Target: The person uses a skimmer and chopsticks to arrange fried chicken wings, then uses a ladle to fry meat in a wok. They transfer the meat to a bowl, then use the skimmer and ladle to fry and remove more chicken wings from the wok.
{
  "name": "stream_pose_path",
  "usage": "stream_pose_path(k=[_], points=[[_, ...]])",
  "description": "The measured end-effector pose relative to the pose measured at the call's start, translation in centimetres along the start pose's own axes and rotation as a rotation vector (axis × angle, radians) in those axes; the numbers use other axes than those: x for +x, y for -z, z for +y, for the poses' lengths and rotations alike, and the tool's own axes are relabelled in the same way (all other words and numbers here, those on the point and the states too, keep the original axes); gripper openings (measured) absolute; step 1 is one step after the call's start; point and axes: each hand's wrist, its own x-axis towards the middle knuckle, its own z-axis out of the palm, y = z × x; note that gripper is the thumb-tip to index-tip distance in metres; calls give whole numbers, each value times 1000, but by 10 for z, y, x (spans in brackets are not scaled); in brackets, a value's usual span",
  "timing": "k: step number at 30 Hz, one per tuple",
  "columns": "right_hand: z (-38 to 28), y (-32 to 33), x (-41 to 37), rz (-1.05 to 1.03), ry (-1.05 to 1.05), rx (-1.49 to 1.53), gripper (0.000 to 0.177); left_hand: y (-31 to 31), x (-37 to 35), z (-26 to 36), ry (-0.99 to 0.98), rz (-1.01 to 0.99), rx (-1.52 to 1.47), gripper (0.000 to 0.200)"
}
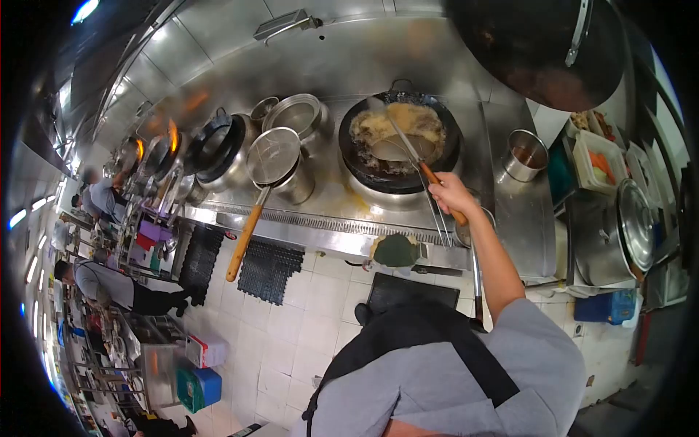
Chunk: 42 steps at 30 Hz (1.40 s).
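My right hand (450, 195) is closed around the wooden handle (429, 173) of a long-handled skimmer. Its metal shaft (402, 135) slants over a black wok (453, 156), and the round head lies low in bubbling, foaming golden oil (422, 120). Thin metal prongs (439, 218) hang just below the hand, over the stove's front edge. Left of the wok, a mesh strainer (274, 154) with a wooden handle (245, 242) rests across a steel pot (298, 186). My left hand is out of view.
A large dark wok or lid (539, 51) hangs at upper right. On the right counter stand a steel pot (526, 155) and a food tub (597, 160). Flames (173, 136) rise from burners at left. Two people (109, 284) work further left. A black mat (411, 291) lies underfoot.
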Motion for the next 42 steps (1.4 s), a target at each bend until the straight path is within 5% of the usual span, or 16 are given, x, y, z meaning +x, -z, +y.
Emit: stream_pose_path(k=[6,15,22,30,33,42], points=[[-7,6,-50,239,-4,-199,13,3,-12,-2,61,37,-16,26],[3,-3,13,-175,-301,1132,15,4,-9,-1,48,62,-47,25],[3,-14,1,-346,-277,1332,24,2,7,5,20,74,-186,24],[-15,-21,-29,-172,-157,837,11,-3,-16,-14,51,87,-111,21],[-2,-17,-19,-51,-54,310,8,-6,-21,-23,57,82,-74,21],[-8,-10,-43,-15,14,40,10,-2,-21,-39,34,69,-5,20]])
